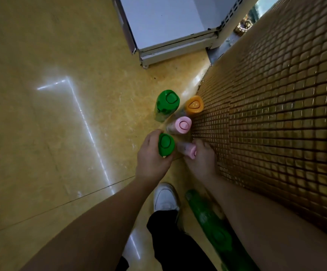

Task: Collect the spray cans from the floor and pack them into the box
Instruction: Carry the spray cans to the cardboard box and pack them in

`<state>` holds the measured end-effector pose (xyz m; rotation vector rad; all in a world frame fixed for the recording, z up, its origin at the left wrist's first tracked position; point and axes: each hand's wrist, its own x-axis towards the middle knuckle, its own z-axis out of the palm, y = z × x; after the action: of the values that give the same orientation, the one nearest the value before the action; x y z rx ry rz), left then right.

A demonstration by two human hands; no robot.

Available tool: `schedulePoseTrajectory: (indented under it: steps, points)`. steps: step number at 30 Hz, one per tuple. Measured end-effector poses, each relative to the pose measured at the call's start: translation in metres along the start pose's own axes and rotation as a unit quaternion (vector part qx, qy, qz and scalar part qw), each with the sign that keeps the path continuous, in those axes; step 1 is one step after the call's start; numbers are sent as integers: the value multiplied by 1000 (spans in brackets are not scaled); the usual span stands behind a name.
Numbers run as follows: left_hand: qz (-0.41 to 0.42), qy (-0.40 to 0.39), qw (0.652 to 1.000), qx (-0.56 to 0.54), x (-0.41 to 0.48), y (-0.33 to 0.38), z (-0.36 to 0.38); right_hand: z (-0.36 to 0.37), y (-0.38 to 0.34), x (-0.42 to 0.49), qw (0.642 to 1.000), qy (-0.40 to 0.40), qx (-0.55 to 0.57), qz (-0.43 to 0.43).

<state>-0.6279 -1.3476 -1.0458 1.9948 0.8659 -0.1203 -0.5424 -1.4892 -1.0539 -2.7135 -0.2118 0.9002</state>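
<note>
Yellow floor [51,114] meets a gold tiled wall [276,114]. Beside that wall, my left hand [153,159] wraps a green can [166,144], my right hand [199,159] grips a pink can [187,150]. Three more cans stand near it. I see no box, so packing is not started.

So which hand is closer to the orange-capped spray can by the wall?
The right hand is nearer: it grips a pink-capped can close below the orange-capped can, beside the tiled wall. The left hand, holding a green-capped can, sits farther left.
</note>
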Motion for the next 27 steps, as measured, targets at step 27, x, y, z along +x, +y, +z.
schedulePoseTrajectory:
  steps: [27]
  points:
    - [325,-89,929,155,-193,340,-444,-354,-253,-396,962,223,138,73]
